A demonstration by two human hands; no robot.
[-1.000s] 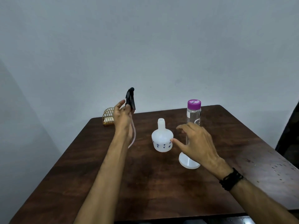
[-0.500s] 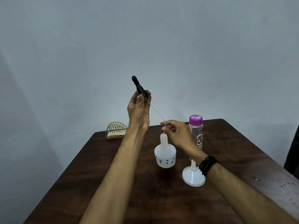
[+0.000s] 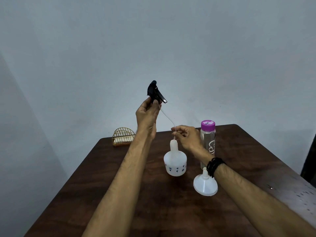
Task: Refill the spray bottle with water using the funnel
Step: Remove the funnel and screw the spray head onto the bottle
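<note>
The white spray bottle [image 3: 175,161], with small blue marks, stands uncapped in the middle of the dark wooden table [image 3: 153,202]. High above it, my left hand [image 3: 147,115] holds the black spray head [image 3: 154,92]. Its thin clear dip tube [image 3: 168,119] runs down to my right hand [image 3: 185,136], which pinches the tube's lower end just over the bottle's neck. A white funnel [image 3: 205,184] sits upside down on the table, right of the bottle. Behind my right wrist stands a clear water bottle [image 3: 208,142] with a purple cap.
A small gold wire holder [image 3: 123,136] stands at the table's far left corner, against the grey wall. A dark object [image 3: 310,159] borders the table's right side.
My left hand has turned the spray head, so its trigger now points right. My right hand still pinches the tube over the bottle's neck. A second ago it hovered open near the bottle.
</note>
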